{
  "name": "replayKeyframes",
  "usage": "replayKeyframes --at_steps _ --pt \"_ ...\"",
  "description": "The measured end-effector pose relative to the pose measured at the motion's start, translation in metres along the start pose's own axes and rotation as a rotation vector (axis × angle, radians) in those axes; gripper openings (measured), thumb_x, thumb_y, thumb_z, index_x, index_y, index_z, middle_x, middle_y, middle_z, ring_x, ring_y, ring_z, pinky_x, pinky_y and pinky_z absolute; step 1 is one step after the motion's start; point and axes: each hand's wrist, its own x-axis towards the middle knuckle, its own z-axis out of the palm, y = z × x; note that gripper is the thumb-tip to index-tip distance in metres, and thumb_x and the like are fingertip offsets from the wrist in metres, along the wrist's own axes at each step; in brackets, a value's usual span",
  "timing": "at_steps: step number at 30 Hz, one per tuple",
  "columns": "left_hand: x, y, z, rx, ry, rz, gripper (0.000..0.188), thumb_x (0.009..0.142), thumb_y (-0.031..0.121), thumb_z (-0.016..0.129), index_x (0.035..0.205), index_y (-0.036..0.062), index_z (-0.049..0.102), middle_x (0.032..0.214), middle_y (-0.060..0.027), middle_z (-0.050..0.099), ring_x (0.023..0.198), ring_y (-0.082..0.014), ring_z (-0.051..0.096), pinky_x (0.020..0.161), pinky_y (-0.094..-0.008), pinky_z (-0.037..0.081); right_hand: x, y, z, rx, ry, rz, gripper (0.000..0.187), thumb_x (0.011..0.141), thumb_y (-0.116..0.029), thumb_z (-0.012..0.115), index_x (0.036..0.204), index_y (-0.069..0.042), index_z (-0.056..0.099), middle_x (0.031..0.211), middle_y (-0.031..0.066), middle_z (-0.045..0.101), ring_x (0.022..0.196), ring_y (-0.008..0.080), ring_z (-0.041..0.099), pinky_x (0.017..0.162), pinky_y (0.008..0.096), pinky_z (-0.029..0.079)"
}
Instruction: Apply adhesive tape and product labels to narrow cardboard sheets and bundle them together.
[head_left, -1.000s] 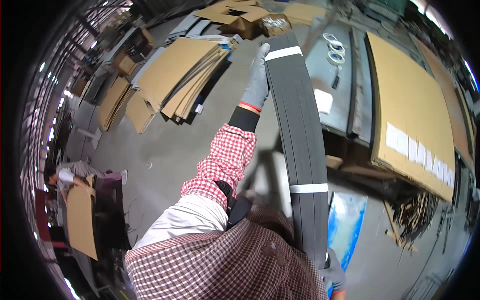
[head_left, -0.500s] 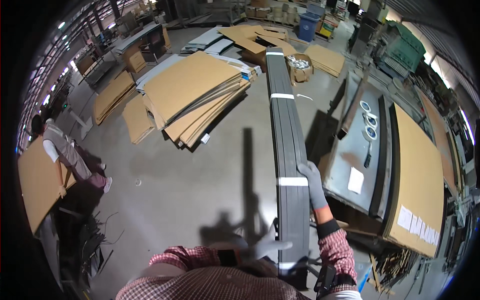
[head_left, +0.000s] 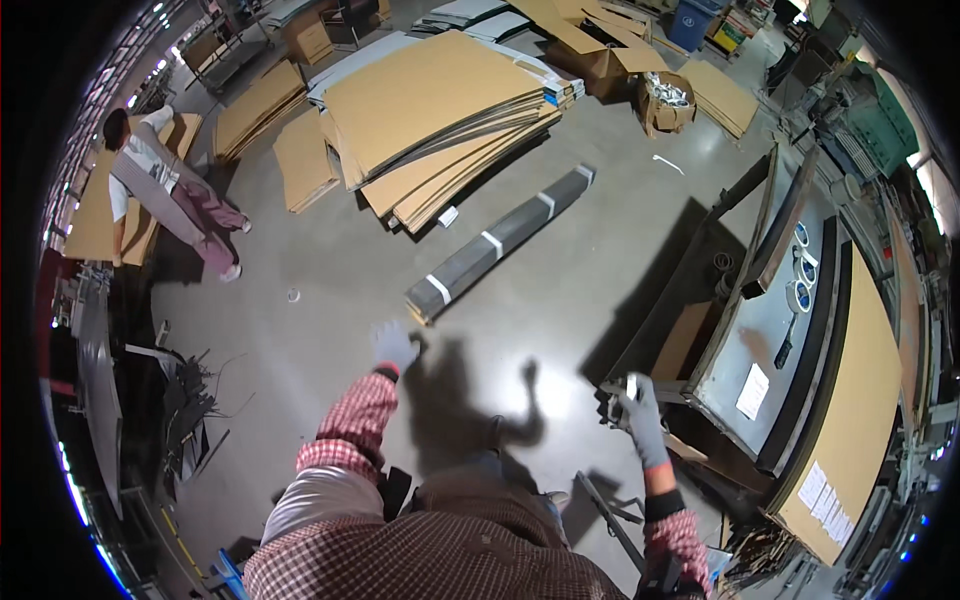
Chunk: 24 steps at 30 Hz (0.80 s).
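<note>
A long bundle of dark grey flat strips (head_left: 515, 237), bound with several white bands, lies slantwise on the grey floor ahead of me. Its near end points toward my left hand (head_left: 396, 347), which is in a grey glove, slightly blurred, with fingers apart. A small gap shows between that hand and the bundle, and nothing is in it. My right hand (head_left: 640, 415), also gloved in grey, is raised beside the near corner of a metal-topped workbench (head_left: 722, 374). Its fingers are loosely bent and apart, with no held object that I can make out.
Stacked cardboard sheets (head_left: 425, 95) lie beyond the bundle. An open carton (head_left: 662, 118) of white pieces stands farther right. Tape rolls (head_left: 798, 297) rest on the workbench. Dark scrap strips (head_left: 190, 410) pile up at left, where another person (head_left: 165, 185) handles cardboard.
The bundle, upright in front of me and touched by my right hand before, now lies on the floor. My hands have come off it and moved apart. The view has shifted.
</note>
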Motion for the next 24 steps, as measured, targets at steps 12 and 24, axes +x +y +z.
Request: replayKeyframes --at_steps 12,24 --pt "-0.179 0.053 0.151 -0.089 -0.689 0.902 0.026 0.091 0.027 0.055 0.094 0.0074 0.072 0.091 -0.0162 0.069 0.082 -0.0298 0.065 0.077 -0.0435 0.049 -0.213 0.030 -0.070 -0.004 0.270 0.008 0.026 0.093 0.003 0.047 0.117 -0.004 0.054 0.105 0.0059 0.065 0.075 0.0086 0.060 0.068 0.0227 0.049" --pt "-0.299 0.569 -0.110 -0.935 -0.504 1.056 0.070 0.083 0.024 0.068 0.140 -0.0033 0.039 0.132 -0.0224 0.054 0.121 -0.0302 0.055 0.102 -0.0366 0.044 -0.403 0.211 -0.402 -0.062 0.864 0.260 0.024 0.087 -0.022 0.067 0.102 -0.003 0.061 0.079 0.0017 0.062 0.068 0.0098 0.055 0.060 0.0237 0.045"
